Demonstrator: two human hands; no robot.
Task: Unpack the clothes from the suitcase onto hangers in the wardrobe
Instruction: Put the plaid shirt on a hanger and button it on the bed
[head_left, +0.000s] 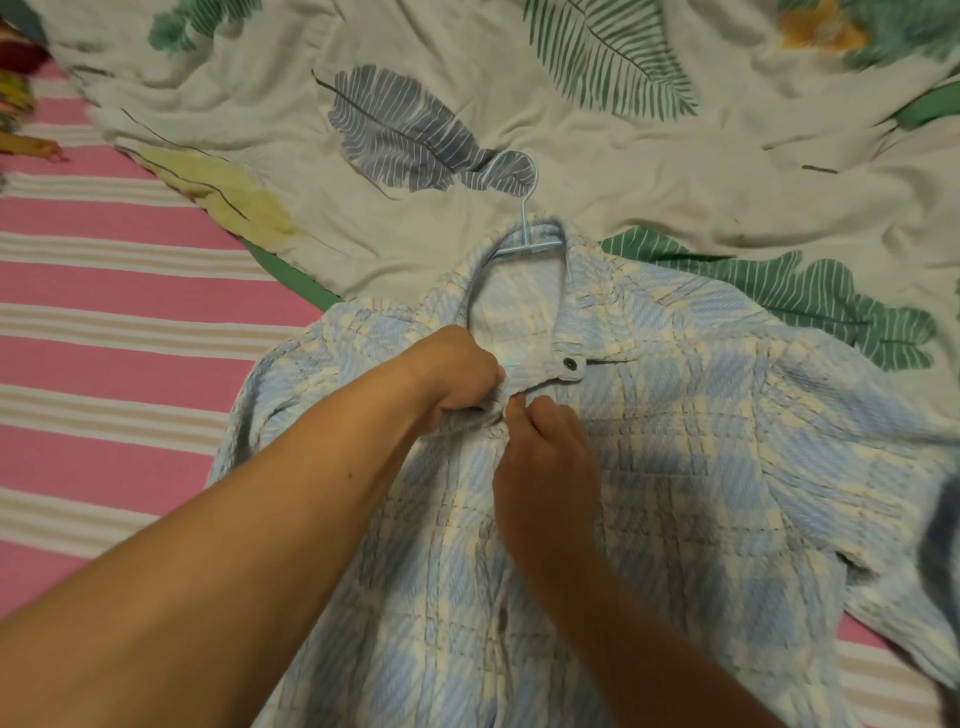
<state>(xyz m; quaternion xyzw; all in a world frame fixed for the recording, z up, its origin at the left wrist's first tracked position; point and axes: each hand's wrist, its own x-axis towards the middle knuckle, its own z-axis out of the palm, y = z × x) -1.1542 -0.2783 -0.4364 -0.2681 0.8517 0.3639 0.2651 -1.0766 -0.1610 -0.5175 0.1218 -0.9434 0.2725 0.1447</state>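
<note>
Blue-and-cream checked shirt (675, 467) lies flat on the bed before me. My right hand (545, 457) and left hand (457, 374) both pinch its front edges below the collar snap (570, 362). Beyond, the pale hanger (524, 218) sits inside the collar, hook resting on the leaf-print sheet (675, 171).
</note>
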